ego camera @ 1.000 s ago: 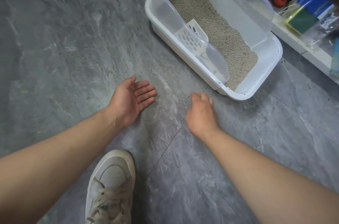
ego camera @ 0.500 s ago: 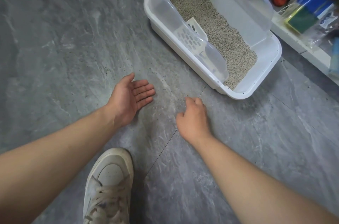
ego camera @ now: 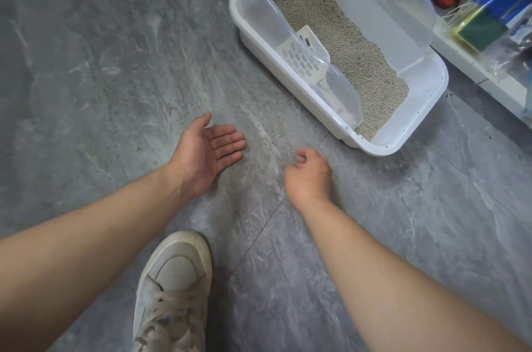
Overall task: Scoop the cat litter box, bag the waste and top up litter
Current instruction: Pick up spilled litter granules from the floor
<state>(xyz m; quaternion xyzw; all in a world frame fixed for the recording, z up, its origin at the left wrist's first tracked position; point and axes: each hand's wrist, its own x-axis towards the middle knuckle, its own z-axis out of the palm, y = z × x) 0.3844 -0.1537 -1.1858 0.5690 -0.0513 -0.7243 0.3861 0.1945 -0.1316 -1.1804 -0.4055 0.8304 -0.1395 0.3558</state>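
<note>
Above the grey floor (ego camera: 86, 92) strewn with stray grains, the left hand (ego camera: 205, 154) lay palm-up with fingers relaxed, the right hand (ego camera: 309, 176) curled loosely around nothing visible, near the litter box (ego camera: 403, 132) holding litter (ego camera: 345, 46) and a slotted scoop (ego camera: 302, 55).

Litter box (ego camera: 411, 132) showing smooth white plastic, translucent upper rim; litter (ego camera: 345, 46) looking grainy, matt; floor (ego camera: 115, 49) appearing grey, stone-like, slightly shining.

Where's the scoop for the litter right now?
In the head view the white slotted scoop sits inside the litter box at upper right, leaning against its near-left wall on the litter, beyond both hands.
</note>
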